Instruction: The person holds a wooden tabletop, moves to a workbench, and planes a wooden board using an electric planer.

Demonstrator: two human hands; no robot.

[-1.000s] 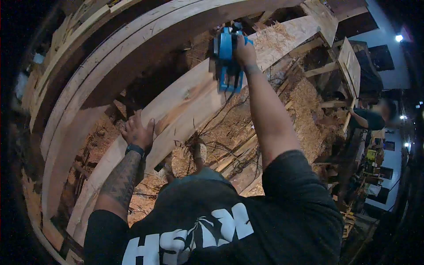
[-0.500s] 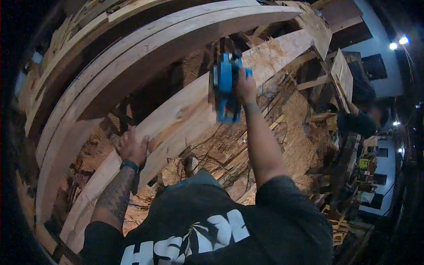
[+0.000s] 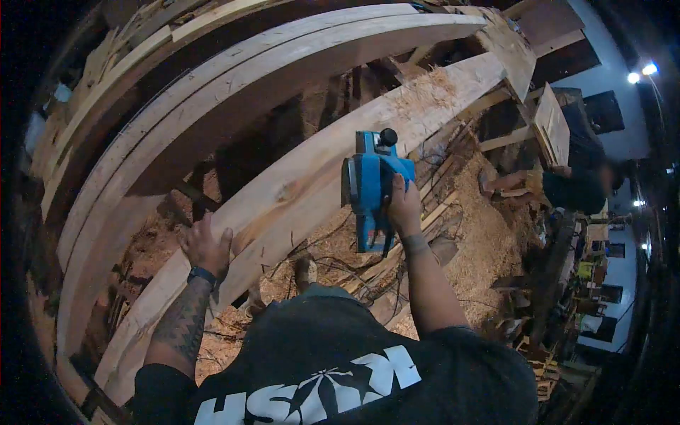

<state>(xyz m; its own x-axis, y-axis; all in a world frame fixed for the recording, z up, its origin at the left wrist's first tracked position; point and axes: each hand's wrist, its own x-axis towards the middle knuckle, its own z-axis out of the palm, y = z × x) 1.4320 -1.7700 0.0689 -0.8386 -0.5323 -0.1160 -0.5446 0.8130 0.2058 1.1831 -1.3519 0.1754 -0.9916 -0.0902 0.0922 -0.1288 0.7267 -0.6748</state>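
Note:
A blue electric planer with a black front knob is gripped by its rear handle in my right hand. It is over the near edge of a long curved timber; whether it touches the wood I cannot tell. My left hand lies on the timber further down to the left, palm down with fingers apart. Loose shavings are heaped on the timber's far end, and a darker streak runs along its grain between my hands.
More curved timbers lie beyond the one under my hand. Shavings and dark cords cover the ground at the right, with thin wood strips near my feet. A co-worker at the right has a hand by a board.
My right hand has brought the planer back toward my body, from across the timber's face to its near edge. My left hand stays at nearly the same spot.

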